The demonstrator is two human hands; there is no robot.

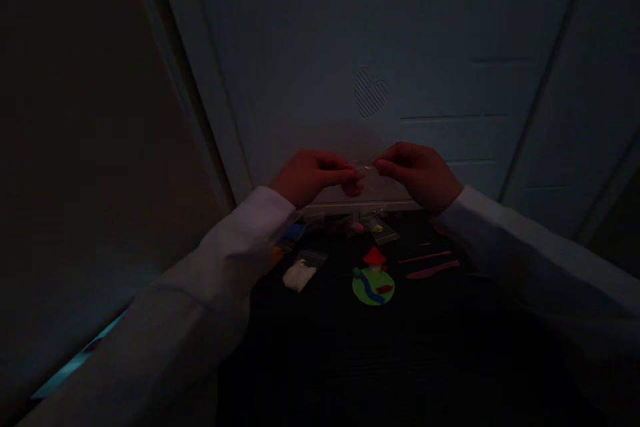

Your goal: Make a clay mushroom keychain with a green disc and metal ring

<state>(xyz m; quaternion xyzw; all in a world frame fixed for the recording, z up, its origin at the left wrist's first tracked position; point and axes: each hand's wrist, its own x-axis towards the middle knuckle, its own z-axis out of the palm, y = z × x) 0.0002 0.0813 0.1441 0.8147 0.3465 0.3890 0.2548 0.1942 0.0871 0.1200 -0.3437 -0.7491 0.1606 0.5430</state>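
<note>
A green disc (361, 289) lies at six o'clock from the clear plastic (369, 178), a white packet (299, 275) at half past seven. Beyond, the left hand (316, 177) at nine and right hand (419, 172) at three pinch the plastic between fingertips.

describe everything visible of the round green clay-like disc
The round green clay-like disc lies flat on the black tabletop. A wavy blue strip crosses it; a small red piece lies to its right. Toward the far edge are a red-capped mushroom shape and, left, a dark green lump. Neither the left hand nor the right hand touches it.
</note>
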